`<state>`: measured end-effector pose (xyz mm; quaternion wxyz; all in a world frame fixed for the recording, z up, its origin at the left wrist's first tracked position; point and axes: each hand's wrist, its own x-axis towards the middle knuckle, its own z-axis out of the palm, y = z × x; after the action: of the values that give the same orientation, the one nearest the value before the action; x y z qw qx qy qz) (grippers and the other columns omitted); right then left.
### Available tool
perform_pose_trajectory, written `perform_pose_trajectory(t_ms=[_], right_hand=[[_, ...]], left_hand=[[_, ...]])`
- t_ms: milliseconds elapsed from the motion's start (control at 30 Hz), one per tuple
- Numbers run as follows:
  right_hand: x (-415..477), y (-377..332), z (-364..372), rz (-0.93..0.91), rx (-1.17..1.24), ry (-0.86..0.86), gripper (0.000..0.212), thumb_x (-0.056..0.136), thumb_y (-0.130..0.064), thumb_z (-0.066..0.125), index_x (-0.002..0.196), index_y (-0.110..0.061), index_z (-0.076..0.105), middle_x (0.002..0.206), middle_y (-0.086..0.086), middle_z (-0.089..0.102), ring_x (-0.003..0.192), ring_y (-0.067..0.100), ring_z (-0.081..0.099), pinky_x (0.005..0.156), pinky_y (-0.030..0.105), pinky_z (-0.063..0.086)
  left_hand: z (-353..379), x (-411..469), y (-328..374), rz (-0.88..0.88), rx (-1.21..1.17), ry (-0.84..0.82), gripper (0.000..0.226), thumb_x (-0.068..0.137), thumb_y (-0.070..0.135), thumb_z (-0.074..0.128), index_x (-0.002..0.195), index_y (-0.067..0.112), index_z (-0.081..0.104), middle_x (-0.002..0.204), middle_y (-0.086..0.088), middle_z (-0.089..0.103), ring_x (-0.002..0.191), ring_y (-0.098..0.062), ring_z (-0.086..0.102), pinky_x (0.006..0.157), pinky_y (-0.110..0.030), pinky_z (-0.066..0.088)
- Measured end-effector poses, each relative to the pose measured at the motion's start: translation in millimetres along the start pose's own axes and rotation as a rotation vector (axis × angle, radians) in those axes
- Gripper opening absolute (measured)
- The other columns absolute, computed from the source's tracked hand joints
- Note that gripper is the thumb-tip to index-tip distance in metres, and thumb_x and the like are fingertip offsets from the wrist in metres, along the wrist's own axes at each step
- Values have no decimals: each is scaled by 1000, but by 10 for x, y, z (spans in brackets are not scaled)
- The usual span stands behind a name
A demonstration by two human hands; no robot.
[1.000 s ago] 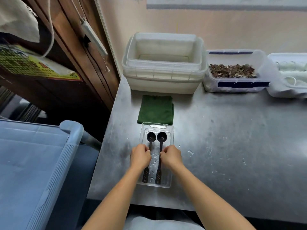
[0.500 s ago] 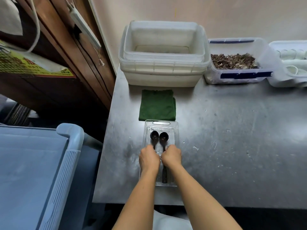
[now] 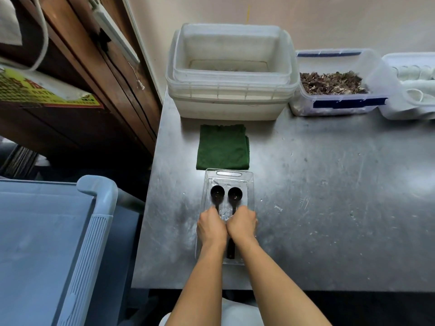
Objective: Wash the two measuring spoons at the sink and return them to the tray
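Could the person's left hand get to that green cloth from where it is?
Probably yes. The green cloth lies flat on the table just past the far end of the clear tray, nothing on top of it. The left hand is closed over a spoon handle, though, so it is occupied.

- Scratched, dull-grey stainless steel worktop [image 3: 329,196] spreads ahead and rightward, catching soft light.
- Plain beige plaster wall [image 3: 306,15] runs along the far side.
- Dark brown wooden cabinet [image 3: 98,95] stands up on the left.
- Pale blue ribbed plastic cart [image 3: 58,243] sits low on the left.
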<state>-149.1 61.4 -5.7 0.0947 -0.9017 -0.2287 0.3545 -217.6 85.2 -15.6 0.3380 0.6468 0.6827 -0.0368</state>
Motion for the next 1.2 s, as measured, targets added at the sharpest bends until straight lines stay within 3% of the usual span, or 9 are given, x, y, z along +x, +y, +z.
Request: perform_pose_trajectory(t_ms=[133,267,567,667,800,1033,1200], right_hand=[[1,27,24,-23,-4,48,28,89,-11,61,69,-12,42,99,20,68,98,43,66,70,38,48],[2,48,63,-32,-40,76,15,89,-3,52,78,-11,46,99,19,66,86,37,60,65,38,45],[45,44,55,-73,-100,54,12,92,1,50,95,-3,61,104,19,67,97,39,65,68,38,46],[54,47,49,-82,-97,50,9,92,-7,58,99,-2,63,107,21,68,101,40,65,70,38,46],[39,43,29,-81,-90,57,21,90,-18,66,101,-1,64,109,22,69,104,41,66,78,40,53],[-35,35,-70,-126,-36,85,16,94,-15,60,100,-1,64,106,22,70,102,41,66,73,36,49],[-175,86,-317,-286,-25,144,24,94,-26,55,102,-5,64,105,19,72,100,41,66,76,39,51]], left_hand=[[-3,-5,11,11,19,-12,6,95,9,56,97,7,62,107,-14,66,97,-34,65,75,-40,50],[28,-7,-3,32,79,-14,11,97,8,56,106,8,61,114,-12,63,102,-32,65,80,-39,52],[21,-7,3,86,94,-9,19,96,-1,45,106,8,60,111,-12,62,96,-31,64,77,-38,50],[30,-2,1,89,79,-10,15,98,3,49,106,8,60,110,-12,62,96,-30,64,77,-38,51],[28,-17,6,81,50,-16,13,99,10,53,108,7,60,112,-12,63,99,-31,65,80,-39,52],[-118,-97,-10,143,36,-14,16,97,18,55,108,6,59,110,-14,66,99,-33,66,78,-41,52],[-312,-235,38,337,63,74,29,97,22,50,122,10,60,120,-13,66,107,-35,65,85,-43,54]])
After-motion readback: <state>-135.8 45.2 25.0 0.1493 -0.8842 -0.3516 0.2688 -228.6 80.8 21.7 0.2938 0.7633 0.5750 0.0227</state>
